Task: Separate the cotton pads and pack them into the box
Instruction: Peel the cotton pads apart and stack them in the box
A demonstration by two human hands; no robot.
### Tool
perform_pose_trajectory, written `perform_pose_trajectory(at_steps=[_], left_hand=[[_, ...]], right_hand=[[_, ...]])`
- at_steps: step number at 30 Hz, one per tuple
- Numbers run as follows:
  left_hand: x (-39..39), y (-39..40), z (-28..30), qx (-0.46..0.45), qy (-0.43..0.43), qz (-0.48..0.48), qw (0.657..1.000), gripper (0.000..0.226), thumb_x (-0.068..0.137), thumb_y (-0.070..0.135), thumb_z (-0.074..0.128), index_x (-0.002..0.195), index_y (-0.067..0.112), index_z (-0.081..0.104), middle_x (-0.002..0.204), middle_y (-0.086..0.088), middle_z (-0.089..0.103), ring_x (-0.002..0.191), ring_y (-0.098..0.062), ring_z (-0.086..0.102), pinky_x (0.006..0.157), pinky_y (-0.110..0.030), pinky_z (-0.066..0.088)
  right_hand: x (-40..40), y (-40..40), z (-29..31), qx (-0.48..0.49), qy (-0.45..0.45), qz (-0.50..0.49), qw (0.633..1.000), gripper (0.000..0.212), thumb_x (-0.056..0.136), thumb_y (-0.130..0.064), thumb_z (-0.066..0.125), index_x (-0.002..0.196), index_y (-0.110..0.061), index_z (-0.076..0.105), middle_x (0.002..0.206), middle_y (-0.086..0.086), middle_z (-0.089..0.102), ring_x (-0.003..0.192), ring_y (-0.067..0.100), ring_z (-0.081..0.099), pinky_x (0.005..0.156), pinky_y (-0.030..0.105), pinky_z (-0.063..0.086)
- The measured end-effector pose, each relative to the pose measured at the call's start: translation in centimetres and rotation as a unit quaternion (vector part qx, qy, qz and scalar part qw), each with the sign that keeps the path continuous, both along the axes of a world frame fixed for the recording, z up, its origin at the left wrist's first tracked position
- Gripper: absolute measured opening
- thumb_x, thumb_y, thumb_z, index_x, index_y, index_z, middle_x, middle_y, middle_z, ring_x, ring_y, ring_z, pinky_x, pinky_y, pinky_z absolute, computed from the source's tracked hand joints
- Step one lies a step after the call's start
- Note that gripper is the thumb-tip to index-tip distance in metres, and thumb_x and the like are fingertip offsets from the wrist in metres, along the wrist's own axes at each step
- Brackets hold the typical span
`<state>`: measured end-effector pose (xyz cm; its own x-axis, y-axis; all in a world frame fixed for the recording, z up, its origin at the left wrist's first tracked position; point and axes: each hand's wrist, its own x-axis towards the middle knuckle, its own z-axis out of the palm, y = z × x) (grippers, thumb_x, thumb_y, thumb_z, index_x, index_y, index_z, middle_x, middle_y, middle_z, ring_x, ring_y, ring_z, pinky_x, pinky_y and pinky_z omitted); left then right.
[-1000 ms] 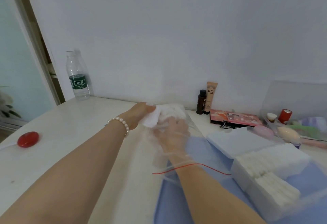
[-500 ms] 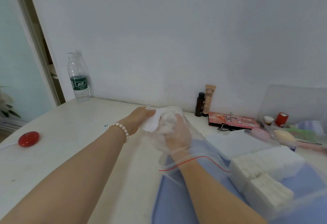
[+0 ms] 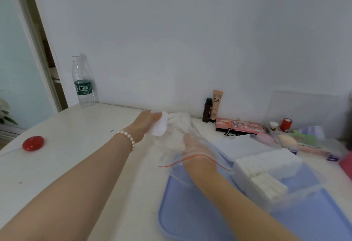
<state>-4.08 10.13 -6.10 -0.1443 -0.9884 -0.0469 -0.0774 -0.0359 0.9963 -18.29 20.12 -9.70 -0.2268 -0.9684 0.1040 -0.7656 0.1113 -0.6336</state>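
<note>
The left hand (image 3: 147,121) was out at the far middle of the white table (image 3: 76,145), fingers curled round the closed end of a clear plastic bag (image 3: 171,139), pinching it along with the white cotton pads (image 3: 159,127) bunched there. A pearl bracelet (image 3: 125,137) sat on that wrist. The right hand (image 3: 192,145) was pushed inside the bag through its red-lined mouth, seen only through the film; its fingers lay among the cotton, and whether they gripped any could not be told. To the right, on a blue tray (image 3: 190,212), stood the open translucent box (image 3: 247,179), already holding rows of pads set on edge, with another white block (image 3: 276,161) of pads on its far side. Just beyond lay the box's flat lid (image 3: 238,145). On the far left stood a water bottle (image 3: 83,84); a red round object (image 3: 33,143) sat near the left edge. Two cosmetic tubes (image 3: 213,107) stood against the wall.
</note>
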Motion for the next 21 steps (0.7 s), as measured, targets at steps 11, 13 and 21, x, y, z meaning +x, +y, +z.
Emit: perform_pose_trajectory(at_steps=[11, 13, 21], left_hand=[[-5.6, 8.7, 4.0, 0.002, 0.14, -0.049, 0.989, 0.026, 0.098, 0.021, 0.047, 0.114, 0.0, 0.049, 0.097, -0.021, 0.067, 0.068, -0.025, 0.07, 0.06, -0.034, 0.059], [-7.5, 10.5, 4.3, 0.002, 0.147, -0.064, 0.987, 0.026, 0.098, 0.021, 0.048, 0.115, 0.001, 0.049, 0.102, -0.023, 0.066, 0.077, -0.03, 0.07, 0.068, -0.04, 0.058], [-13.2, 15.8, 1.6, 0.021, 0.219, -0.077, 0.973, 0.027, 0.096, 0.013, 0.05, 0.12, 0.001, 0.056, 0.115, -0.017, 0.065, 0.095, -0.027, 0.065, 0.072, -0.035, 0.058]], right_hand=[[-6.2, 13.4, 3.3, -0.036, -0.181, 0.039, 0.982, 0.002, 0.091, -0.023, 0.057, 0.091, -0.021, 0.058, 0.074, 0.0, 0.059, 0.06, 0.017, 0.055, 0.046, 0.023, 0.037], [-7.6, 14.1, 4.7, -0.012, -0.393, 0.033, 0.919, 0.005, 0.09, -0.018, 0.058, 0.092, -0.014, 0.06, 0.061, 0.001, 0.054, 0.042, 0.012, 0.045, 0.036, 0.018, 0.027], [-9.8, 14.5, 6.4, -0.18, -0.58, -0.006, 0.795, 0.014, 0.088, -0.017, 0.057, 0.098, -0.011, 0.066, 0.08, 0.007, 0.071, 0.061, 0.017, 0.067, 0.047, 0.026, 0.051]])
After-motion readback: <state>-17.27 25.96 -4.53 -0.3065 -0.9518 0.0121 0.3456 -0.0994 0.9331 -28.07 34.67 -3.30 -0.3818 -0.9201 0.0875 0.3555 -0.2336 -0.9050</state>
